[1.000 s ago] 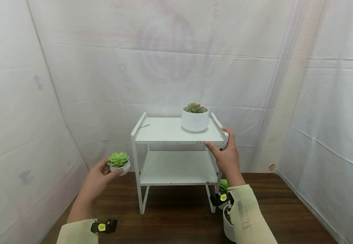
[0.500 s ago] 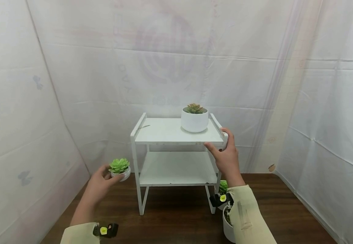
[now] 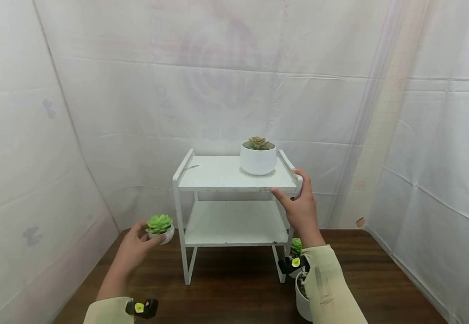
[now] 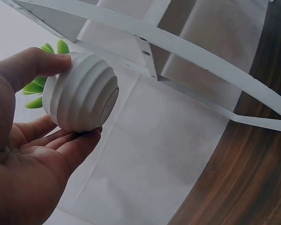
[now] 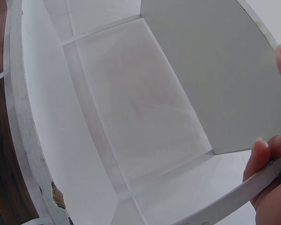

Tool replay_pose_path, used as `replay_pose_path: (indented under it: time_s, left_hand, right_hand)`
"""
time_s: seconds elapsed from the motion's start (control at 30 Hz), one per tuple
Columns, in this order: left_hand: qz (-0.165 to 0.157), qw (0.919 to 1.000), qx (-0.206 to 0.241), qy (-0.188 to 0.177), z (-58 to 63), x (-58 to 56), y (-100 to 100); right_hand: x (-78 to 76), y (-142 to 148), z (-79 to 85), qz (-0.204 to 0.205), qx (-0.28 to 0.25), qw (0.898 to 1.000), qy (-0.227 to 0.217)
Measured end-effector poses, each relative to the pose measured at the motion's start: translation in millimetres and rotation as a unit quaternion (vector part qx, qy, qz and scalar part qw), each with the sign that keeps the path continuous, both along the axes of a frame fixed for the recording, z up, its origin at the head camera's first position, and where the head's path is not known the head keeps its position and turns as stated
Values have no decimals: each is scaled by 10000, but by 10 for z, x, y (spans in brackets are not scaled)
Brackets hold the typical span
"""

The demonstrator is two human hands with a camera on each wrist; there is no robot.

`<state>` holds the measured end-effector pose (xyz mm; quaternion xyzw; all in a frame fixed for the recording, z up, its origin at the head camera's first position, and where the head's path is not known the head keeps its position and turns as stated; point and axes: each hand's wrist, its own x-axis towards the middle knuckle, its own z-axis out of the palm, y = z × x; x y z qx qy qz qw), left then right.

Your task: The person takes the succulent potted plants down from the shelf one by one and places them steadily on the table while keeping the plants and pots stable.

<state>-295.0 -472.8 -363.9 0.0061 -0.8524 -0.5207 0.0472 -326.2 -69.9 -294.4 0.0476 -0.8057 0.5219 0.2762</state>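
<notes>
My left hand holds a small potted succulent in the air, left of the white two-tier shelf. In the left wrist view its ribbed white pot is tilted, thumb on one side and fingers under the other; its bright green leaves are partly hidden by the thumb. At the shelf's front right corner, my right hand grips the post just under the top tier. Fingers curl round that post in the right wrist view. A larger white pot with a brownish-green succulent stands on the top tier, toward the right.
Beside the shelf's right leg, a green potted plant and another white pot stand on the dark wooden table, partly covered by the right forearm. White sheeting hangs behind and at both sides.
My left hand has lowered with the succulent and shifted slightly right, toward the shelf. The right hand keeps its grip on the post, and the shelf stays in place.
</notes>
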Motion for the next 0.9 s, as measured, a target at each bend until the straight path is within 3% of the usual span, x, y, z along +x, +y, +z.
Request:
replay_pose_path:
  time_s: [0.6,0.9]
  left_hand:
    - [-50,10000,11,-8,-315,-84,-24]
    - [-26,9998,-219,-8,-462,-109,-40]
  right_hand:
    - [-29,4,-15,-2,18,10000,60]
    - [-12,0,-3,-64,64,9999,135]
